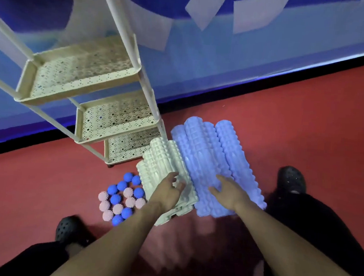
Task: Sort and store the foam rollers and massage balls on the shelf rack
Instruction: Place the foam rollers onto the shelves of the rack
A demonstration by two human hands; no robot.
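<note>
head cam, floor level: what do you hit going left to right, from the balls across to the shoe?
Pink and blue massage balls → white foam rollers → left hand → right hand on the blue foam rollers → black shoe.

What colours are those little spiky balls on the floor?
The spiky balls are blue and pale pink, in the head view.

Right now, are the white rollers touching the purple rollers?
Touching. The head view shows the white rollers lying right against the purple rollers, with no red floor showing between them.
</note>
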